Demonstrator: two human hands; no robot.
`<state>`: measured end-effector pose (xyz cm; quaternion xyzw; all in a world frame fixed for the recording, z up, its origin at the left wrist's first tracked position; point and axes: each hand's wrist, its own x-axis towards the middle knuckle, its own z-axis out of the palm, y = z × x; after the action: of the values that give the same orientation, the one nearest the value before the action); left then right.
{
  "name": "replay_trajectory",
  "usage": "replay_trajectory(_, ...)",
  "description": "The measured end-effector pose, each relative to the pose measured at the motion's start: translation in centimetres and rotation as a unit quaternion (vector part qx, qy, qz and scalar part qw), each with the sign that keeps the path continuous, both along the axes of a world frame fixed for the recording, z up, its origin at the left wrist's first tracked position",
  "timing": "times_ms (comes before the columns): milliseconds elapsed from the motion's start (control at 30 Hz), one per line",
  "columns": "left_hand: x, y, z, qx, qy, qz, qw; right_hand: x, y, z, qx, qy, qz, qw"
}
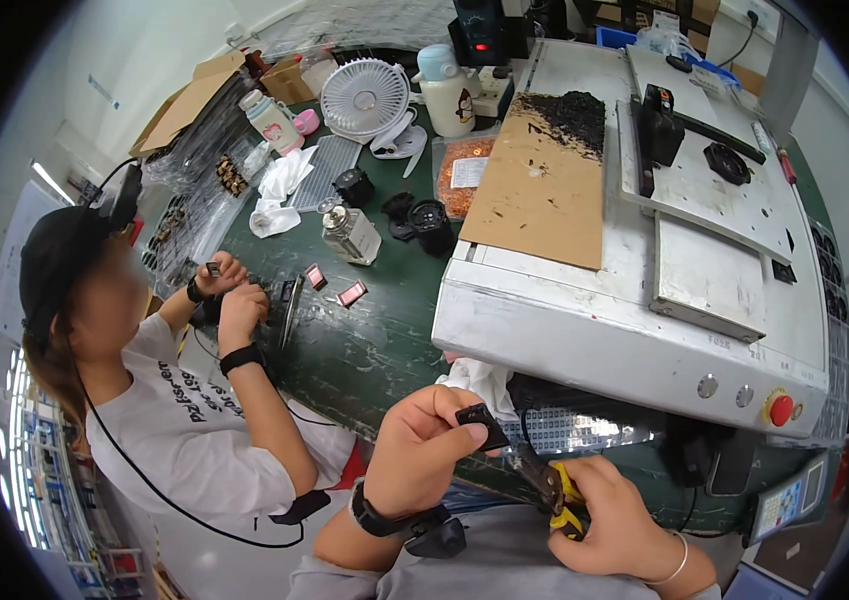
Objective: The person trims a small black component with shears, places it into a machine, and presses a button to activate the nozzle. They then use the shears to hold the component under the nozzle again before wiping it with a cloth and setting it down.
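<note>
My left hand (415,450) pinches a small black rectangular part (483,427) between thumb and fingers. In my right hand (615,525) is a pair of pliers (545,480) with yellow grips and dark, worn metal jaws. The jaws point up and left toward the black part; whether their tips touch it I cannot tell. Just beyond my hands lie a crumpled white cloth (480,378) and a sheet with a grid of small pieces (585,432), partly under the edge of the white machine (565,315).
A co-worker (165,400) at my left holds a small dark piece. On the green bench stand a glass bottle (351,235), a white fan (365,98) and a black cup-like part (432,225). Cardboard (535,220) bearing black scraps covers part of the machine, which has a red button (781,410).
</note>
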<state>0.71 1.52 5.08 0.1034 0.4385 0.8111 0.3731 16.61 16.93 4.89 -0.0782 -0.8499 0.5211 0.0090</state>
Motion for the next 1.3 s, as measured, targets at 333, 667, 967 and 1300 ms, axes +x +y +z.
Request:
replay_trajectory(333, 0.3, 0.8, 0.6, 0.022, -0.036, 0.005, 0.999, -0.1, 0.6, 0.1, 0.019, 0.016, 0.028, 0.999)
replay_trajectory(667, 0.5, 1.1, 0.4, 0.010, -0.045, -0.018, 0.999, -0.2, 0.4, -0.4, 0.003, 0.051, -0.001, 0.999)
replay_trajectory(967, 1.4, 1.3, 0.8, -0.012, 0.002, 0.037, 0.999, -0.6, 0.4, 0.0, 0.007, 0.034, 0.005, 0.999)
replay_trajectory(1300, 2.0, 0.9, 0.6, -0.047, 0.272, 0.074, 0.958, -0.5, 0.4, -0.1, 0.027, 0.037, 0.000, 0.999)
